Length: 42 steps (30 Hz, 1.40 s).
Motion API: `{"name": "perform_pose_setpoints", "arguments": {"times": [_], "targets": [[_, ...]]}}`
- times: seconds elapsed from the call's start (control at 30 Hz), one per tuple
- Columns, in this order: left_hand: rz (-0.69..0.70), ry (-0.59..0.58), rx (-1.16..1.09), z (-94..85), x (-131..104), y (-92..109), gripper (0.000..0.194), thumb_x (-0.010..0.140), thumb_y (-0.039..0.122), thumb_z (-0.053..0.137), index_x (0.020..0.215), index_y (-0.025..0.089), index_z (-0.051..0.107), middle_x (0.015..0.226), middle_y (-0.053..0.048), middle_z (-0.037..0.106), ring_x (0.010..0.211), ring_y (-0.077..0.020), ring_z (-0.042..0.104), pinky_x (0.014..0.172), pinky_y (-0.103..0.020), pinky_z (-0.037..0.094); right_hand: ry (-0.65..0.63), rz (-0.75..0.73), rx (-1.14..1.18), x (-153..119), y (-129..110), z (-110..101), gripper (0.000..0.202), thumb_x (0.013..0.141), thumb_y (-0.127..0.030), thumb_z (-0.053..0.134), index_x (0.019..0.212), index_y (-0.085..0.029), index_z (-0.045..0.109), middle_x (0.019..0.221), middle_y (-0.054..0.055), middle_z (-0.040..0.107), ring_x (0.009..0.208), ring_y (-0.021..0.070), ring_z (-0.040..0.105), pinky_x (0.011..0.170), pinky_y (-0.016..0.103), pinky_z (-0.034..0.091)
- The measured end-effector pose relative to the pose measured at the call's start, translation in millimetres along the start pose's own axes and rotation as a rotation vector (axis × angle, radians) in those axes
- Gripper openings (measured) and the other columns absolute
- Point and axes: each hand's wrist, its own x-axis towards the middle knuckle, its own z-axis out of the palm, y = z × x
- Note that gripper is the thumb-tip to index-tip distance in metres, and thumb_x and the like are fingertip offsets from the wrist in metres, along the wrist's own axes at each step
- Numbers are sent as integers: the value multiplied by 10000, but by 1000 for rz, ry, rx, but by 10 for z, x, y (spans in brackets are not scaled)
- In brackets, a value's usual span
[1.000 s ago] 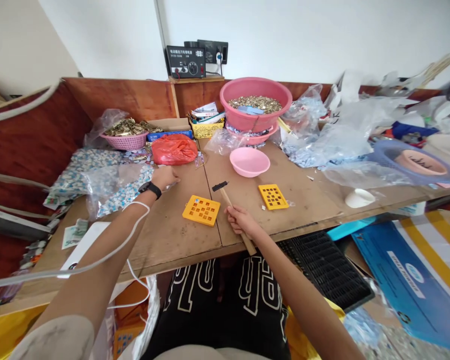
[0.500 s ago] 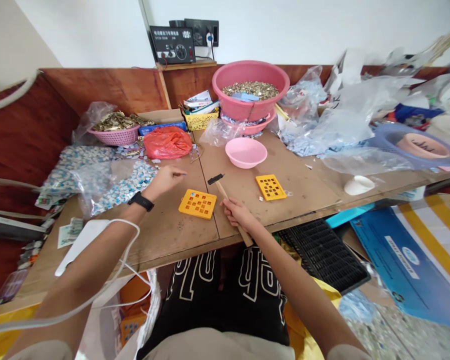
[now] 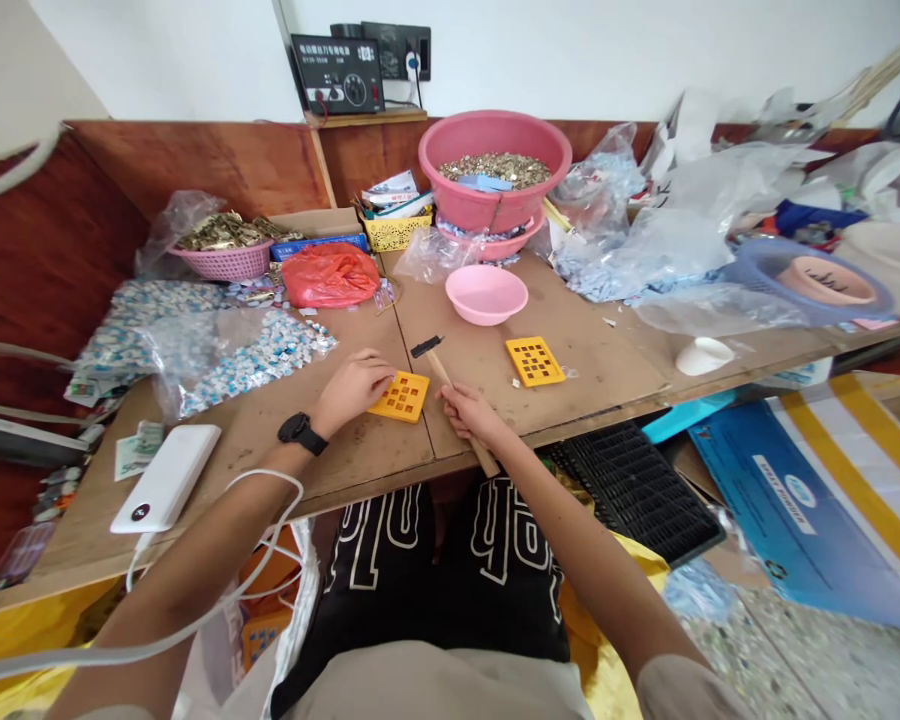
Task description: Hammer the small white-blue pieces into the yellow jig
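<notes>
The hammer point(image 3: 440, 370) was in the right hand point(image 3: 469, 412), whose fingers were wrapped closely around the wooden handle, over the table point(image 3: 367, 447) near its front edge, with the black head pointing away from the person. Just left of it lay a yellow tray point(image 3: 407, 398). The left hand point(image 3: 354, 388), fingers bent, covered that tray's left part; whether its fingertips pinched anything could not be told. Another yellow tray point(image 3: 535, 362) lay right of the hammer, and a pink bowl point(image 3: 486, 297) stood farther back, between the two trays.
</notes>
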Motion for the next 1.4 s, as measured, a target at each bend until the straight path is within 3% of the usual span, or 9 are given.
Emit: {"name": "perform_pose_setpoints", "arguments": {"times": [0.43,0.53,0.6,0.67,0.9,1.07,1.17,1.27,1.4], "targets": [[78,-137,76,-174,112,-83,320,1076,341,583,905,294,850,957,-130,783,1120,-353,672,1138,-531,527,22,-37,-11,-18,25,45,342,1086,-572,707,1033,-252,600,610,-132,426,386,62,251,354,191,208],[42,-144,101,-181,95,-81,340,1062,360,587,1180,319,903,946,-119,711,1070,-339,681,1148,-496,520,42,-40,-24,-25,29,53,358,1078,-590,711,1037,-253,596,614,-131,437,382,65,266,349,192,223],[30,-142,133,-166,84,-80,525,1073,364,538,1525,321,800,983,-109,665,1051,-331,677,1148,-471,520,48,-54,-35,-43,30,50,372,1068,-606,711,1046,-253,595,624,-128,445,385,67,276,347,193,233],[53,-149,146,-150,96,-87,643,1074,351,506,1695,317,671,995,-106,641,1049,-333,670,1152,-461,514,45,-70,-66,-67,26,45,385,1066,-627,690,1058,-254,593,635,-127,441,390,70,277,351,194,247],[140,-180,159,-151,168,-62,585,1060,278,531,1608,303,737,1071,-143,710,1073,-335,689,1154,-468,507,52,-66,-235,-73,-15,129,389,1104,-647,591,1040,-263,578,662,-113,428,412,86,277,385,211,258],[-17,16,158,-71,-102,-10,657,1094,428,607,1717,218,611,1377,-203,765,1375,-406,667,1251,-553,481,106,-114,-390,-131,-97,114,323,1133,-534,632,975,-257,579,698,-69,498,516,125,418,513,230,356],[-110,139,97,25,-363,-20,721,1071,623,679,1669,221,642,1582,-192,712,1477,-418,637,1307,-583,455,131,-325,-685,-257,-190,53,221,1129,-408,679,995,-239,631,836,18,675,744,186,617,697,261,443],[-150,171,56,128,-566,-26,668,1041,683,719,1544,243,736,1615,-166,710,1475,-421,646,1283,-592,478,190,-510,-1045,-343,-253,81,284,1225,-415,494,1199,-210,690,953,90,788,877,254,718,795,305,464],[-170,197,42,211,-648,-25,626,1042,685,726,1489,248,772,1611,-153,716,1472,-415,646,1283,-596,485,166,-403,-1288,-305,-257,216,350,1242,-388,459,1372,-169,699,1081,150,860,936,286,782,812,313,480]]}}
